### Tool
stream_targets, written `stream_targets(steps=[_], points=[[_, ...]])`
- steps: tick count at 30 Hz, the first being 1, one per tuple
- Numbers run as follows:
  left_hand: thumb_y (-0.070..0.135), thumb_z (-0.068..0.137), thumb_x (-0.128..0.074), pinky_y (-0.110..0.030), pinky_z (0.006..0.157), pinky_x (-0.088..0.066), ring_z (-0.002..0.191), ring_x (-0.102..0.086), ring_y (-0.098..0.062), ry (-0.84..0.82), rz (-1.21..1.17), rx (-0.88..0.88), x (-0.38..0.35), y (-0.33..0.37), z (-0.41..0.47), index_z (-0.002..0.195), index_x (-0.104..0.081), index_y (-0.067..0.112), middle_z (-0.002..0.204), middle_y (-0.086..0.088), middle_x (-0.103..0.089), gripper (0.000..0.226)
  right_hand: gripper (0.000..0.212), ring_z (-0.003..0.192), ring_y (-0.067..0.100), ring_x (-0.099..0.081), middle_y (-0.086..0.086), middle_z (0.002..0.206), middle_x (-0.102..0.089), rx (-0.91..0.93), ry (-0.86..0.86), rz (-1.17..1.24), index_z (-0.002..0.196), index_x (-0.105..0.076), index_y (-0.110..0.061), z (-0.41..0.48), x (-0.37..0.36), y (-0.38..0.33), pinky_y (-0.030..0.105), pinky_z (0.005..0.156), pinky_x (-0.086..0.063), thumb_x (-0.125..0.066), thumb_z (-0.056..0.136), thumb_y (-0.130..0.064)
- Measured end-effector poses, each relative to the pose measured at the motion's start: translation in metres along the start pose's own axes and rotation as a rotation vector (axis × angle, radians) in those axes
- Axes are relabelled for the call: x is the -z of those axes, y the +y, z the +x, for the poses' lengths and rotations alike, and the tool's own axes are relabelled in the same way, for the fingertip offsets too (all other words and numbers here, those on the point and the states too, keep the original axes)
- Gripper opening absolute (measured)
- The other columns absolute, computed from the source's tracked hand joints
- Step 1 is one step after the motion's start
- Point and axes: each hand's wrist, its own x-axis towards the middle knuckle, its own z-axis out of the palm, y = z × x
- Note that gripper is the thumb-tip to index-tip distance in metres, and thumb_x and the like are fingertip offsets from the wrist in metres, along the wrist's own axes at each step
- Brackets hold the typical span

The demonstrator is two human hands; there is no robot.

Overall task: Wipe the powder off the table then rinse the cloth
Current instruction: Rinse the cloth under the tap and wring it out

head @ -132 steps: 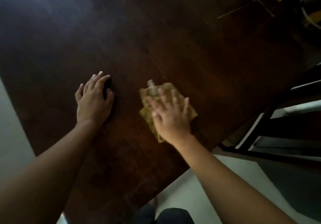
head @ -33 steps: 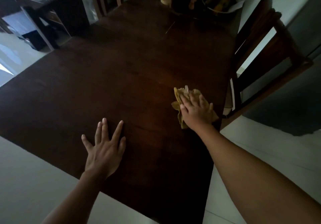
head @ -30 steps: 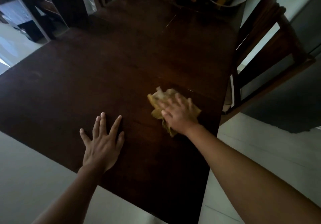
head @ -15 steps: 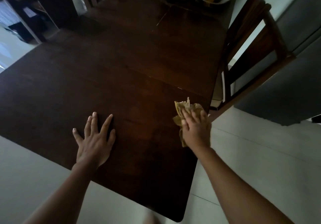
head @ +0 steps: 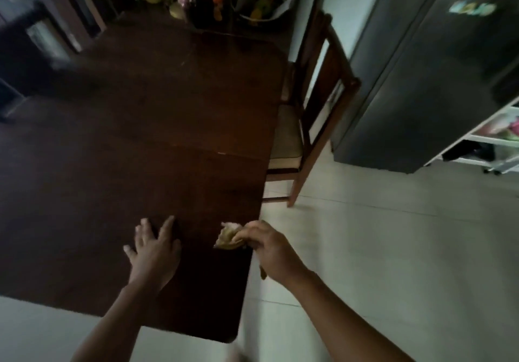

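Note:
A dark brown wooden table (head: 134, 142) fills the left and middle of the head view. My right hand (head: 269, 249) is closed around a bunched yellow cloth (head: 228, 237) right at the table's right edge, near the front corner. Part of the cloth hangs below my palm over the floor. My left hand (head: 154, 252) lies flat on the tabletop with fingers spread, a hand's width left of the cloth. I cannot make out any powder on the dark surface.
A wooden chair (head: 314, 114) stands at the table's right side. Bottles, a mug and a fruit bowl (head: 261, 8) crowd the far end. A dark fridge (head: 427, 64) and a white trolley (head: 494, 142) stand at the right. Pale tiled floor (head: 379, 249) spreads to the right.
My right hand went from pressing flat on the cloth to gripping it bunched, drawing it to the table's right edge. My left hand stayed flat. The view swung up and right.

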Motion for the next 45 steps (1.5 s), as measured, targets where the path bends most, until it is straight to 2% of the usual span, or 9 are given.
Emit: stream_targets(steps=[4, 7, 15, 20, 24, 30, 33, 40, 45], points=[[0.03, 0.092, -0.056, -0.048, 0.107, -0.041, 0.133, -0.043, -0.03, -0.145, -0.136, -0.333, -0.006, 0.098, -0.018, 0.141, -0.048, 0.029, 0.147, -0.009, -0.044, 0.05, 0.031, 0.089, -0.006, -0.06, -0.01, 0.115, -0.062, -0.095, 0.154, 0.155, 0.118, -0.07, -0.023, -0.033, 0.1, -0.013, 0.011, 0.079, -0.046, -0.055, 0.099, -0.003], [0.04, 0.092, -0.054, -0.043, 0.088, -0.056, 0.112, -0.062, -0.022, -0.244, -0.348, -0.481, 0.002, 0.204, -0.048, 0.13, -0.053, 0.035, 0.127, 0.002, -0.06, 0.039, 0.034, 0.102, -0.008, -0.06, -0.022, 0.118, -0.062, -0.152, 0.277, 0.204, 0.126, -0.062, -0.036, -0.073, 0.181, -0.009, 0.014, 0.086, -0.05, -0.056, 0.101, -0.014], [0.028, 0.099, -0.054, -0.022, 0.078, -0.056, 0.098, -0.066, 0.0, -0.353, -0.704, -0.771, -0.001, 0.494, -0.176, 0.12, -0.059, 0.032, 0.107, 0.008, -0.07, 0.022, 0.043, 0.112, 0.009, -0.066, -0.014, 0.121, -0.068, -0.194, 0.66, 0.417, 0.129, -0.061, -0.032, -0.198, 0.368, 0.017, 0.035, 0.096, -0.056, -0.067, 0.093, -0.01], [0.031, 0.094, -0.061, -0.013, 0.067, -0.052, 0.088, -0.068, -0.001, -0.466, -0.815, -0.814, -0.026, 0.622, -0.251, 0.113, -0.061, 0.029, 0.096, 0.016, -0.072, 0.019, 0.035, 0.092, -0.004, -0.07, -0.005, 0.108, -0.071, -0.212, 0.822, 0.366, 0.123, -0.064, -0.021, -0.278, 0.467, 0.036, 0.012, 0.072, -0.054, -0.064, 0.094, 0.0], [0.031, 0.09, -0.067, -0.023, 0.072, -0.057, 0.084, -0.068, -0.005, -0.417, -0.718, -0.892, -0.055, 0.706, -0.288, 0.103, -0.066, 0.031, 0.092, 0.01, -0.071, 0.013, 0.05, 0.082, -0.019, -0.062, -0.021, 0.099, -0.064, -0.252, 0.935, 0.264, 0.132, -0.055, -0.035, -0.329, 0.527, 0.059, 0.001, 0.064, -0.045, -0.073, 0.091, -0.013], [0.012, 0.09, -0.062, -0.043, 0.077, -0.059, 0.088, -0.069, -0.018, -0.556, -0.788, -0.922, -0.1, 0.821, -0.31, 0.095, -0.067, 0.029, 0.089, 0.003, -0.071, 0.019, 0.07, 0.106, 0.009, -0.068, -0.017, 0.118, -0.066, -0.269, 1.044, 0.369, 0.129, -0.06, -0.036, -0.391, 0.612, 0.111, 0.031, 0.08, -0.061, -0.074, 0.08, 0.012], [0.015, 0.093, -0.063, -0.042, 0.079, -0.058, 0.095, -0.071, -0.017, -0.685, -0.886, -0.912, -0.12, 0.88, -0.319, 0.097, -0.069, 0.039, 0.1, 0.004, -0.073, 0.025, 0.058, 0.109, 0.02, -0.069, -0.006, 0.124, -0.067, -0.284, 1.138, 0.447, 0.125, -0.062, -0.036, -0.412, 0.657, 0.15, 0.043, 0.087, -0.061, -0.076, 0.083, 0.001], [0.02, 0.091, -0.064, -0.029, 0.072, -0.052, 0.094, -0.069, -0.011, -0.924, -0.953, -0.911, -0.169, 1.039, -0.325, 0.077, -0.068, 0.06, 0.087, 0.025, -0.072, 0.042, 0.045, 0.103, 0.016, -0.069, 0.002, 0.11, -0.071, -0.408, 1.299, 0.393, 0.121, -0.066, -0.034, -0.45, 0.777, 0.224, 0.038, 0.091, -0.059, -0.084, 0.079, -0.034], [0.033, 0.09, -0.064, -0.043, 0.092, -0.054, 0.105, -0.065, -0.016, -1.048, -0.839, -0.984, -0.206, 1.157, -0.346, 0.11, -0.066, 0.044, 0.108, 0.009, -0.068, 0.023, 0.025, 0.108, 0.012, -0.065, -0.002, 0.116, -0.067, -0.448, 1.426, 0.415, 0.113, -0.068, -0.026, -0.491, 0.857, 0.272, 0.031, 0.091, -0.057, -0.076, 0.088, -0.026]])
